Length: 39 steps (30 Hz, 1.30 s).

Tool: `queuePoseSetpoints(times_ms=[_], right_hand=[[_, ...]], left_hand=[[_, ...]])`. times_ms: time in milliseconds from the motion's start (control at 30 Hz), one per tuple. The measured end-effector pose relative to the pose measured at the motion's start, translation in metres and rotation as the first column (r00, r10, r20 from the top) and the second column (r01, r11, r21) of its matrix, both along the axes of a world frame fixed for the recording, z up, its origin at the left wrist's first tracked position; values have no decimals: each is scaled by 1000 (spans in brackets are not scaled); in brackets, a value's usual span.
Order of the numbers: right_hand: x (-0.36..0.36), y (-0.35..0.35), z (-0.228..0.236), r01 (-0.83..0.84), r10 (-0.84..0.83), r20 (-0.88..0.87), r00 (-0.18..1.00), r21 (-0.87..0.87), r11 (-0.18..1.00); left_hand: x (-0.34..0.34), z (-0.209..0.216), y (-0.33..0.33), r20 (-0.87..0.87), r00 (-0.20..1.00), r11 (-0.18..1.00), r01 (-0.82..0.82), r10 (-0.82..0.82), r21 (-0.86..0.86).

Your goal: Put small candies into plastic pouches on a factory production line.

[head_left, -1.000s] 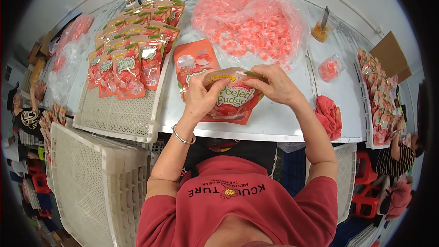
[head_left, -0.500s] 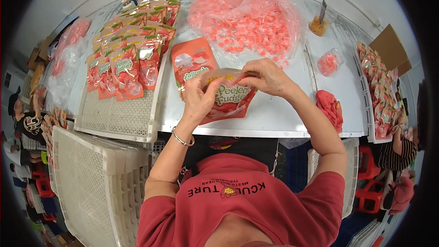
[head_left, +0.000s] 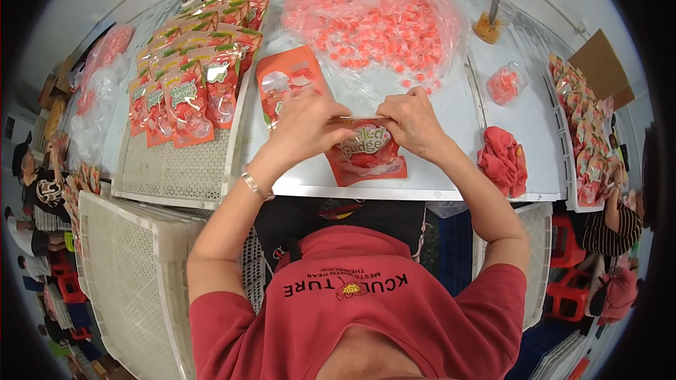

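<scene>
Both hands are on the same red printed pouch [head_left: 365,155], which sits right by the front edge of the tabletop [head_left: 310,181], pretty much straight in front of the person. Left hand [head_left: 308,123] has the left end of the pouch's top edge pinched between thumb and fingers, and the right hand [head_left: 414,123] has the right end, so the two are close together with just a bit of that top edge showing between. Can't really tell if the pouch is sealed or not.

Another flat red pouch [head_left: 278,77] is lying just beyond the left hand, partly covered by it. Off to the left there's a perforated white tray [head_left: 165,169] with filled candy pouches [head_left: 186,102] in overlapping rows. Behind the hands is a big clear plastic bag [head_left: 380,17] full of pink-and-white candies. On the right you've got a clear jar [head_left: 505,84] of pink pieces, a crumpled red cloth [head_left: 502,162] nearer the front edge, and a clear cup [head_left: 488,28] with a grey tool sticking up out of it.
</scene>
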State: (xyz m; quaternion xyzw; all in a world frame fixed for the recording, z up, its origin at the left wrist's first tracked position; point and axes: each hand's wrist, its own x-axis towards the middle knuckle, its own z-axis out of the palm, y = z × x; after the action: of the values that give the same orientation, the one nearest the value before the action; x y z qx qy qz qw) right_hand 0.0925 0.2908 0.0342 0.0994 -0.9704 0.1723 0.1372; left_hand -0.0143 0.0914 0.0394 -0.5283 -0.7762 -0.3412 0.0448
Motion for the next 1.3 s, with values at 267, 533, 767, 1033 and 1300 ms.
queuePoseSetpoints(times_ms=[267, 533, 767, 1033, 1300], right_hand=[[15, 10, -12, 35, -29, 21, 999, -325, 945], [20, 4, -8, 126, -115, 53, 992, -517, 846], [14, 14, -4, 96, -105, 0, 994, -407, 908], [-11, -16, 9, -98, 96, 42, 995, 61, 993], [-44, -48, 26, -142, 141, -18, 990, -169, 975]], left_hand=[[10, -10, 29, -338, 939, 989, 17, -67, -149], [18, -7, 46, -277, 957, 960, 4, -85, -280], [-2, 9, 19, -149, 986, 952, 30, -78, -304], [8, -13, 5, -237, 971, 981, -32, -14, -190], [-13, -14, -65, 18, 970, 931, -238, 243, 278]])
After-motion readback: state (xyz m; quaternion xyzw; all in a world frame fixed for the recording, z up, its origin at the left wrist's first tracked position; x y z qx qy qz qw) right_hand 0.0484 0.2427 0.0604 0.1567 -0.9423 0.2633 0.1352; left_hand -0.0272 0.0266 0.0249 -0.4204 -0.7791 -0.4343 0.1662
